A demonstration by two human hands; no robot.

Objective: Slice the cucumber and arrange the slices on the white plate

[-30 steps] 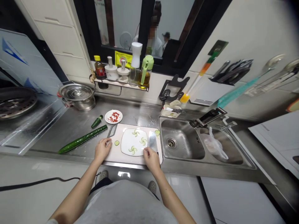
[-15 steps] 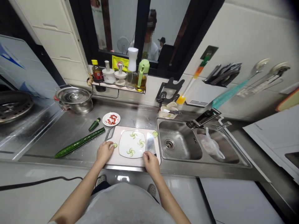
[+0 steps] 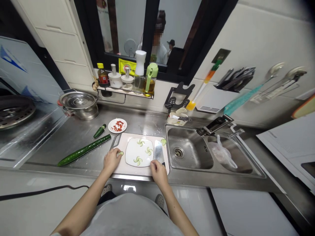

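A white square plate [image 3: 139, 147] with three pinwheels of cucumber slices lies on a pale cutting board [image 3: 123, 167]. My left hand [image 3: 111, 160] rests on the board's left side, fingertips touching a loose cucumber slice [image 3: 120, 153]. My right hand [image 3: 158, 171] is closed round the handle of a cleaver [image 3: 158, 152], whose blade lies flat on the board right of the plate. Another slice [image 3: 163, 141] sits at the board's far right corner.
A long cucumber [image 3: 82, 150] and a cut end [image 3: 99, 131] lie on the steel counter to the left, beside a small dish of red bits [image 3: 117, 125]. A lidded pot [image 3: 77, 104] stands at the back left. A double sink [image 3: 194, 152] is to the right.
The view steadied after shifting slightly. My left hand slid right until its fingertips reached the loose slice. My right hand stayed on the cleaver handle.
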